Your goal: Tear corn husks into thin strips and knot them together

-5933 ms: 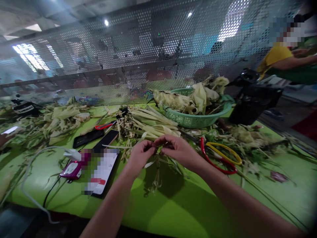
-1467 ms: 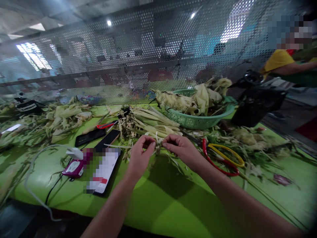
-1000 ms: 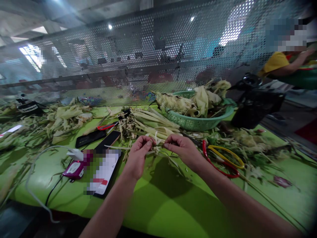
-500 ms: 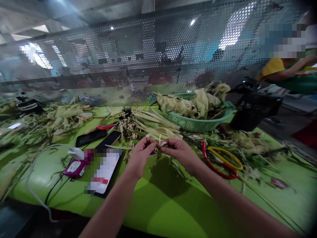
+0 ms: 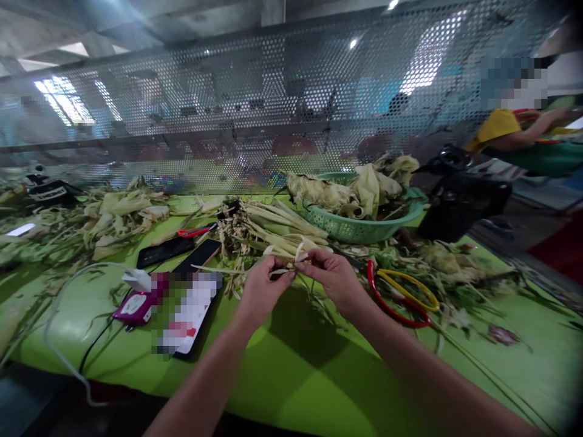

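Pinches pale plant strips (image 5: 299, 250) at frame centre between two hands, left hand (image 5: 264, 288) and right hand (image 5: 334, 276); now extends left thumb straighter than before. Shows one pair of scissors (image 5: 371, 285) right of centre, one green basket (image 5: 364, 230) above.

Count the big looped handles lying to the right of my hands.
2. The yellow loop is the farther one from you; the red loop is nearer, partly beside and below it. More could be hidden under the plant scraps.
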The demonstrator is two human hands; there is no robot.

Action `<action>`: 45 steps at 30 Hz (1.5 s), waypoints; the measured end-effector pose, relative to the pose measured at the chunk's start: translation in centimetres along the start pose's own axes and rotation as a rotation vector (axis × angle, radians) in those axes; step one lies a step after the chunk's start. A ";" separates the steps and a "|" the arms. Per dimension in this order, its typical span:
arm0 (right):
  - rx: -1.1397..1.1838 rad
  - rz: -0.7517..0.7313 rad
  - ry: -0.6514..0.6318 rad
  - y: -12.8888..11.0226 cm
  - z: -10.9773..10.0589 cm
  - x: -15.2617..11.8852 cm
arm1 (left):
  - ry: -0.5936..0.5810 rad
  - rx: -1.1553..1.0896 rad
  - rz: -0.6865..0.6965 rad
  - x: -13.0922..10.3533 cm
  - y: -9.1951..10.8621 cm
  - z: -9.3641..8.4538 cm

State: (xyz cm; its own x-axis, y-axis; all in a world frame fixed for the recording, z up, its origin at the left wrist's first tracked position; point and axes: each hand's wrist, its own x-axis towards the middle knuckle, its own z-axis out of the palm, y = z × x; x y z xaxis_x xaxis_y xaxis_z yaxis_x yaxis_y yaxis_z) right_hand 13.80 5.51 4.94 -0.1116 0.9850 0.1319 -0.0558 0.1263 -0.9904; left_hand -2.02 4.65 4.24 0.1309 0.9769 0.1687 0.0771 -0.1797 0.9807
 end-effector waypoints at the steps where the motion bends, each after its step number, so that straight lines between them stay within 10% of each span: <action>1: -0.022 -0.024 0.008 0.1 0.1 -0.1 | 0.010 -0.046 -0.042 0.0 -0.1 0.1; 8: -0.077 -0.047 0.001 0.3 0.0 -0.1 | -0.021 -0.457 -0.362 -0.4 -0.1 0.5; 17: -0.213 -0.029 -0.064 -0.5 -0.8 0.1 | -0.012 -0.510 -0.285 -0.5 0.2 0.0; 29: -0.254 0.018 -0.213 0.7 -1.3 0.8 | -0.040 0.031 -0.004 -0.1 0.0 -0.3; 45: -0.495 -0.222 -0.010 -0.8 -0.9 -0.2 | 0.066 0.170 0.006 -0.1 -0.1 -0.4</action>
State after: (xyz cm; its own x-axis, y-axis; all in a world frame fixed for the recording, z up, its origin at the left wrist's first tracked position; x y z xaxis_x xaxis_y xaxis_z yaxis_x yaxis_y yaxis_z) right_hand 14.74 5.28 5.63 -0.1598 0.9274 0.3381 0.3944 0.3740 -0.8394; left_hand -2.41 4.58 4.19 0.0675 0.9803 0.1859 0.2431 -0.1968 0.9498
